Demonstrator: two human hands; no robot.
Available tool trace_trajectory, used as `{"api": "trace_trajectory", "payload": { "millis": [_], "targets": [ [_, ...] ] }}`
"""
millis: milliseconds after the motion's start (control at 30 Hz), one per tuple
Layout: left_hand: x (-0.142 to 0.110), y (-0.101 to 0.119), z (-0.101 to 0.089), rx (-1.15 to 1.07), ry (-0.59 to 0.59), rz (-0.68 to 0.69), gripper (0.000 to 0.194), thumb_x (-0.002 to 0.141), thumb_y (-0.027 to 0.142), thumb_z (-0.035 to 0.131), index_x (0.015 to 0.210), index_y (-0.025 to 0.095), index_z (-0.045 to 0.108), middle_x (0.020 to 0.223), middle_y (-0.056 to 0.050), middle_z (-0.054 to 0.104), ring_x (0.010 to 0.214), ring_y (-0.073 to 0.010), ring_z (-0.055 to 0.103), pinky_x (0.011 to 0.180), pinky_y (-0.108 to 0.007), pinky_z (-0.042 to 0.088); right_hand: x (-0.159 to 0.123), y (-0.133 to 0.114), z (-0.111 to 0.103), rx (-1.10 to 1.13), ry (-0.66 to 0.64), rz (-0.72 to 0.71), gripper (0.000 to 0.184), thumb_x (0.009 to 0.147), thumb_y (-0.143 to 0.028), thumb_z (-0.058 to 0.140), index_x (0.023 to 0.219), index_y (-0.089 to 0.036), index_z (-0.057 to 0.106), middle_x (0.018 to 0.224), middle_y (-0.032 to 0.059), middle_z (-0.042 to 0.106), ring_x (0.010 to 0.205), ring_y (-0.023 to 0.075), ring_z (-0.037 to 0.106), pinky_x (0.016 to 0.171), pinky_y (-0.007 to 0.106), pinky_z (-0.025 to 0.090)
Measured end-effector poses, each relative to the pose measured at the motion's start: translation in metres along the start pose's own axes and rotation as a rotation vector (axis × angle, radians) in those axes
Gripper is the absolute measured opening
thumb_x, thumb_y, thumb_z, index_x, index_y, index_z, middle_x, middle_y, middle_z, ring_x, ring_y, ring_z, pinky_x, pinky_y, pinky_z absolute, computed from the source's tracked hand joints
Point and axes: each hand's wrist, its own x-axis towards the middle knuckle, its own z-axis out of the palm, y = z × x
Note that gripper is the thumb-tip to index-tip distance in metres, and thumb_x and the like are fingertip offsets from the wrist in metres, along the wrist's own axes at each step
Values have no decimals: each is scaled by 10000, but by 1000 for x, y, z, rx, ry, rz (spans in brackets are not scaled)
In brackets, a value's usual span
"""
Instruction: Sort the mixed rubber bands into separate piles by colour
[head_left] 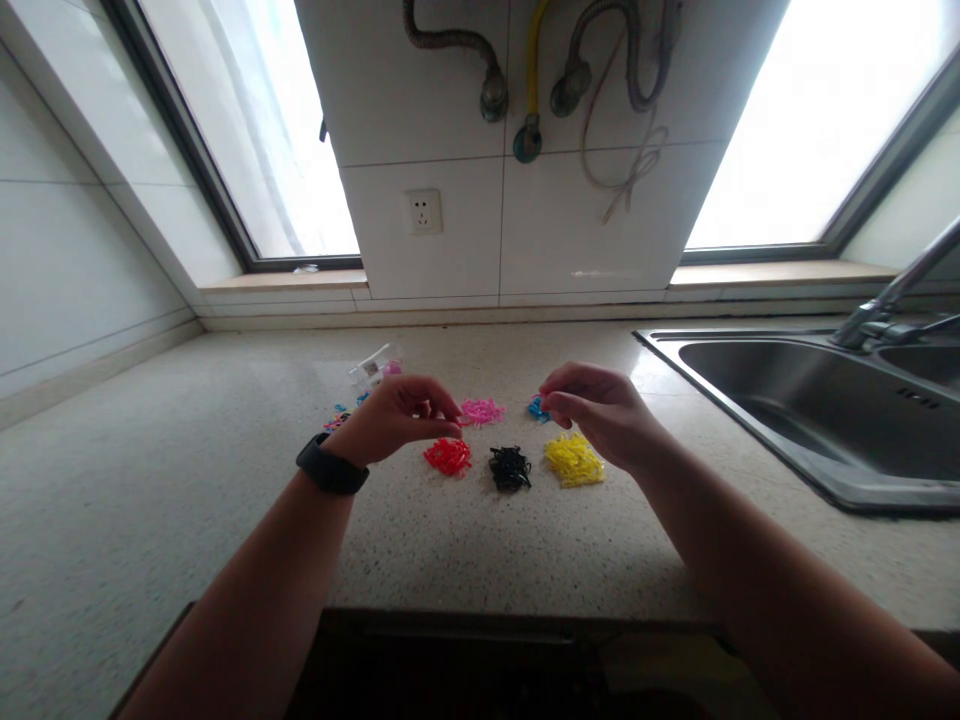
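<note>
My left hand (409, 412), with a black watch on its wrist, is held above the red pile (448, 457) with thumb and forefinger close together. A small reddish bit shows at those fingertips, too small to name. My right hand (596, 405) pinches over the blue pile (538, 408), partly covering it; what it holds, if anything, cannot be made out. The piles look like small rubber bands. A pink pile (482, 411) lies between the hands, with a black pile (510, 468) and a yellow pile (574, 460) nearer me.
Behind my left hand are a clear plastic bag (375, 366) and mixed coloured bits (337, 418), partly hidden. A steel sink (780, 400) with a faucet (892, 295) is set into the speckled counter (225, 480) at right. Hoses and a socket (424, 211) are on the tiled wall.
</note>
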Motion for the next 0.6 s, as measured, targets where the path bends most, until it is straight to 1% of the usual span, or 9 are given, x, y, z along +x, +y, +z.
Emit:
{"api": "trace_trajectory", "payload": {
  "millis": [267, 367, 600],
  "targets": [
    [1, 0, -1, 4, 14, 21, 214, 701, 276, 872, 796, 160, 720, 711, -24, 683, 637, -96, 576, 592, -221, 468, 0, 2, -1, 10, 3, -12, 122, 748, -269, 852, 825, -223, 770, 670, -18, 670, 552, 77, 518, 500, 243, 390],
    [1, -1, -2, 9, 17, 22, 223, 701, 285, 871, 803, 155, 721, 713, -23, 683, 633, -96, 569, 589, -223, 466, 0, 2, -2, 0, 4, -13, 142, 741, -288, 857, 830, -220, 770, 678, -15, 676, 551, 76, 517, 500, 243, 391],
    [0, -3, -7, 100, 20, 12, 237, 725, 329, 857, 810, 147, 731, 677, -11, 645, 611, -92, 520, 566, -222, 430, 0, 1, -3, -5, -2, -5, 139, 743, -290, 857, 832, -222, 774, 679, -14, 681, 547, 74, 517, 502, 242, 395]
  ]
}}
